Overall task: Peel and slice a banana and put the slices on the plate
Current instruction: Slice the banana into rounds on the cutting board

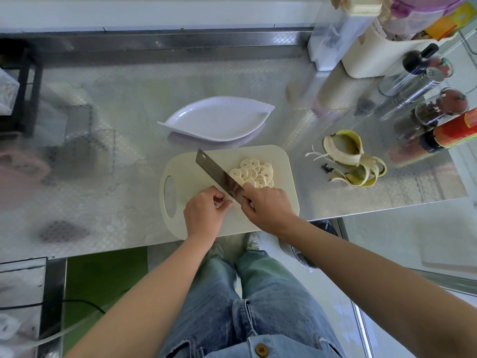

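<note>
A pile of pale banana slices (pixel 254 173) lies on the cream cutting board (pixel 281 161), to the right of the blade. My right hand (pixel 265 205) grips the handle of a steel cleaver (pixel 214 171), whose blade stands edge-down across the board. My left hand (pixel 205 210) has its fingers curled against the near left side of the blade; whatever it pinches is hidden. The white leaf-shaped plate (pixel 219 120) sits just behind the board with nothing on it. The banana peel (pixel 351 157) lies to the right on the steel counter.
Bottles, spice jars and a red can (pixel 456 131) crowd the counter's right side, with white containers (pixel 361 42) at the back right. A dark rack (pixel 20 86) stands at the far left. The counter's front edge runs just below the board.
</note>
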Motion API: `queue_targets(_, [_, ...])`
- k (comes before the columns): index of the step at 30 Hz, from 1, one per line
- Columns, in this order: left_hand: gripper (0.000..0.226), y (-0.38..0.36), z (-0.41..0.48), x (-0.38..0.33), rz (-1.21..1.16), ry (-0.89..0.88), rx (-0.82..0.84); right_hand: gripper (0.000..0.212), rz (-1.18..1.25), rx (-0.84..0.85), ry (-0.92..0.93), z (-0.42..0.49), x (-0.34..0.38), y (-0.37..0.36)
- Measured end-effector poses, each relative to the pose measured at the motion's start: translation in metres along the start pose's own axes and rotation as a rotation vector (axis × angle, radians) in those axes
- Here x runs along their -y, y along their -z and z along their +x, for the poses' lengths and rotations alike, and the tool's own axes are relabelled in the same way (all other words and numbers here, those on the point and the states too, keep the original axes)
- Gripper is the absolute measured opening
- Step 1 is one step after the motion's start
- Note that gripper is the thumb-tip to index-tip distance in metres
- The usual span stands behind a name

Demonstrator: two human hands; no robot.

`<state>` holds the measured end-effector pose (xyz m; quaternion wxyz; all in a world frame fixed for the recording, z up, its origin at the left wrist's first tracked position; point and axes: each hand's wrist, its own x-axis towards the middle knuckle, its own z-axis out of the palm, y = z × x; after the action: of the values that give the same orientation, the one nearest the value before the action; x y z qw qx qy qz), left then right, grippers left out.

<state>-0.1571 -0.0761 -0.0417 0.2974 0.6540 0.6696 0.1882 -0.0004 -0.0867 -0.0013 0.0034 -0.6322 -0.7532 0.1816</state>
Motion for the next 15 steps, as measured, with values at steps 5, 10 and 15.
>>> queue_targets(5, [0.024, -0.0017, 0.0014, 0.001, 0.017, 0.013, -0.01, 0.017, -0.011, -0.021, 0.025, -0.0019, 0.0032, 0.012])
queue_targets(10, [0.022, -0.0014, 0.0026, 0.0013, 0.018, 0.014, 0.008, 0.014, -0.03, 0.017, 0.027, -0.0029, 0.0036, 0.0114])
queue_targets(15, [0.019, -0.0006, 0.0022, 0.0001, 0.002, 0.033, 0.017, 0.013, -0.052, 0.034, 0.025, 0.0004, 0.0018, 0.0034])
